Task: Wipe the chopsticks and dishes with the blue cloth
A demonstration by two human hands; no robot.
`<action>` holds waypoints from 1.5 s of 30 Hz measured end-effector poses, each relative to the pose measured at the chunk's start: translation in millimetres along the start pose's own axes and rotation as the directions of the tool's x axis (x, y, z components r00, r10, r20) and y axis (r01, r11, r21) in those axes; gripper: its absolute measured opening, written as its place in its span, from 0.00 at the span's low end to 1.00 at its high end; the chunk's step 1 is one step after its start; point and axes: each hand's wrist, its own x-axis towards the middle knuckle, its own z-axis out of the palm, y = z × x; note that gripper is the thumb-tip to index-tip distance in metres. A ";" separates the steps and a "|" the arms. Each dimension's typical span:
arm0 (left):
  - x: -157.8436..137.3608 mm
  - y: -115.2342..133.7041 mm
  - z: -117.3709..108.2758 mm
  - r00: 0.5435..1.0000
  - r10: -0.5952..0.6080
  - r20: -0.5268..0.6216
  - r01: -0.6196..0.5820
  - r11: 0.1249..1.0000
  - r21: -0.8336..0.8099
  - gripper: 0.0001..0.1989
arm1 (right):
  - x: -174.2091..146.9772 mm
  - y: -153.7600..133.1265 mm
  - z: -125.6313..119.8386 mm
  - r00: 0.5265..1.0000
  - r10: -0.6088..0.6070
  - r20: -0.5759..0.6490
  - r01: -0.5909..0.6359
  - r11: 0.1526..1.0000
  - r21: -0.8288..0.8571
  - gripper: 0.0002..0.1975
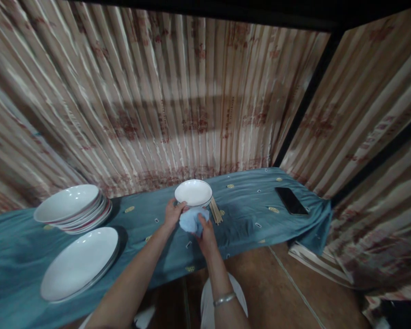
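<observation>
A white bowl [193, 192] with a thin dark rim sits on the cloth-covered table in front of me; a second edge shows beneath it, possibly another bowl. My left hand [173, 213] grips it at the near left side, thumb towards me and fingers partly hidden. In my right hand [205, 232] is a bunched light blue cloth [192, 220], just in front of the bowl's near edge. The cloth covers part of that edge, so I cannot tell whether they touch. Several wooden chopsticks [216, 212] lie beside the bowl on the right.
To the left stands a stack of white dishes [70, 203], with oval plates [80, 263] nearer me. A black phone [291, 201] lies at the right end of the teal tablecloth [246, 214]. A patterned curtain [192, 100] hangs behind. Below is a white round stool [208, 301].
</observation>
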 end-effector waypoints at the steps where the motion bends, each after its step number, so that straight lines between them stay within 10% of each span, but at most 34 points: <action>1: 0.1 -0.3 1.1 1.000 0.002 -0.013 -0.002 1.000 0.009 0.33 | 0.7 0.9 -0.1 1.000 0.000 0.010 0.000 1.000 -0.003 0.35; 16: -46.7 -6.7 -26.7 0.999 0.022 -0.035 -0.028 0.988 -0.154 0.31 | -10.4 10.0 13.7 0.995 0.040 0.086 -0.036 0.998 -0.043 0.31; 26: -103.3 15.2 -137.2 0.931 0.324 -0.167 -0.305 0.944 0.128 0.28 | -22.6 60.3 42.9 0.982 0.122 0.142 -0.071 0.944 -0.323 0.22; 31: -121.8 31.0 -213.1 0.756 0.616 -0.223 -0.398 0.702 0.590 0.22 | -34.2 93.8 65.0 0.952 0.140 0.271 -0.004 0.894 -0.449 0.20; 35: -125.1 24.7 -270.3 0.638 0.711 -0.295 -0.245 0.551 0.798 0.27 | -37.4 119.5 79.7 0.930 0.111 0.350 0.095 0.847 -0.523 0.20; 45: -117.9 -20.2 -313.3 0.726 0.472 -0.499 -0.065 0.771 0.634 0.41 | -46.0 160.2 112.5 0.907 -0.108 0.407 0.359 0.704 -0.612 0.22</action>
